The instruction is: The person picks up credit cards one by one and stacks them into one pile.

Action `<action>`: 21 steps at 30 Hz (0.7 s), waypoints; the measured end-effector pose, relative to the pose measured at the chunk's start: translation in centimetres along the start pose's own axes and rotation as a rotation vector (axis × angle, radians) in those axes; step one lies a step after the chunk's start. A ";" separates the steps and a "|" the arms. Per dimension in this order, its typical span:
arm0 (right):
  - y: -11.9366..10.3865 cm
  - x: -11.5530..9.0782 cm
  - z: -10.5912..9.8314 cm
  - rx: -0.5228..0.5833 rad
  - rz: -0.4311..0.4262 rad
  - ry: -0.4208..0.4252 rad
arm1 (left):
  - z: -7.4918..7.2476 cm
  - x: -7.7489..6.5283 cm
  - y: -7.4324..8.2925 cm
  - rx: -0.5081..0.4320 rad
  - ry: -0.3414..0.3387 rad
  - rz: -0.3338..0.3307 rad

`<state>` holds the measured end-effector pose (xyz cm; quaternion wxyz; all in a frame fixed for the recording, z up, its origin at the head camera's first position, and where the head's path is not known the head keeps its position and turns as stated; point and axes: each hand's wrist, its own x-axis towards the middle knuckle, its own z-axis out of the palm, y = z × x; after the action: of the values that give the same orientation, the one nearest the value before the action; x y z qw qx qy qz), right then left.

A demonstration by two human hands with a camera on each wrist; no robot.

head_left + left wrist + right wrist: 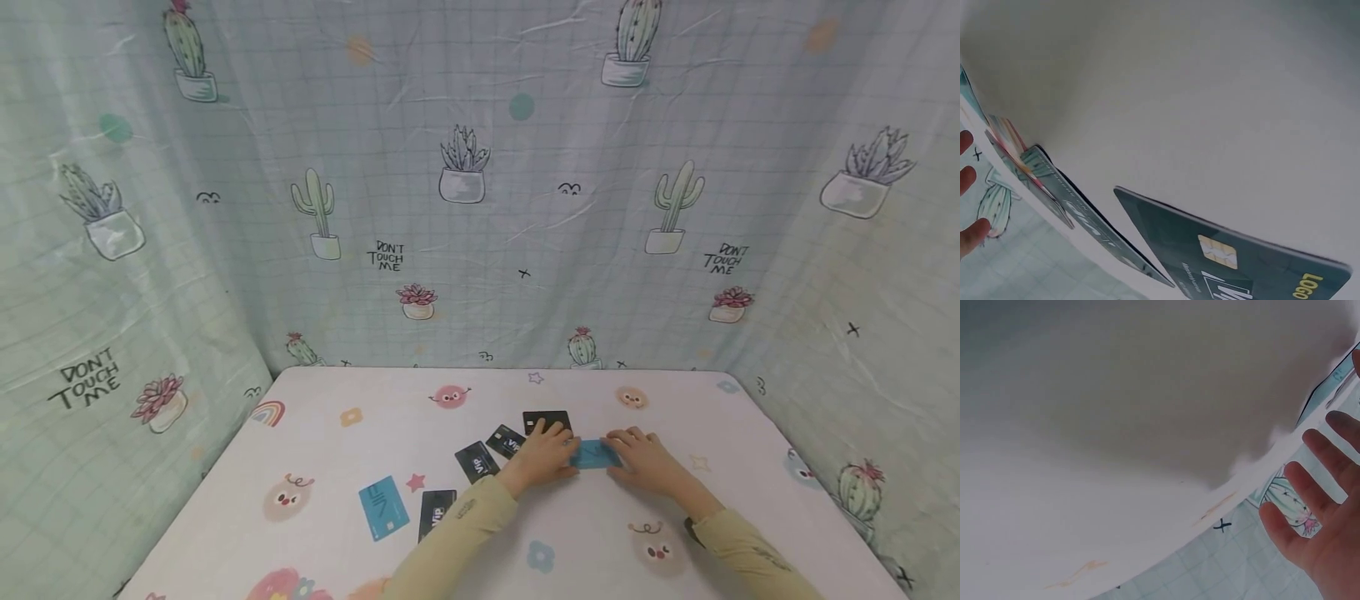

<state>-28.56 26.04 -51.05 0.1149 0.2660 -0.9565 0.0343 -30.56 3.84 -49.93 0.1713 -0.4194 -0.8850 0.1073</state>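
Note:
A light blue card [595, 455] lies between the two hands at the right of the row of cards. My left hand [542, 455] is at its left end, with thumb and forefinger at the corners. At the opposite end, my right hand [645, 460] touches the card in the same way. The right wrist view shows the right hand's fingers [1319, 487] spread and fairly straight. Just behind the left hand is a black card [546, 419], partly covered by its fingers. Two dark VIP cards [477, 461] [505, 441] lie left of that hand.
Nearer the front, another blue card [384, 507] lies beside a dark VIP card [437, 510], which the left sleeve [457, 533] partly covers. A dark card with a gold chip [1235, 250] is close below the left wrist. Patterned cloth [495, 208] surrounds the white table [585, 542].

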 end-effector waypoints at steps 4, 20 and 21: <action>0.0 0.1 -0.1 0.001 -0.002 -0.016 | 0.2 0.0 0.0 0.015 -0.029 0.005; 0.0 0.4 -0.3 0.009 -0.031 -0.021 | 0.6 0.8 0.6 0.036 -0.158 0.014; 0.0 0.4 -0.3 0.007 -0.036 -0.016 | 0.6 0.8 0.6 0.031 -0.163 0.012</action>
<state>-28.81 25.89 -50.70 0.1070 0.2840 -0.9522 0.0334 -30.84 4.85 -50.51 0.1048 -0.4116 -0.8918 0.1559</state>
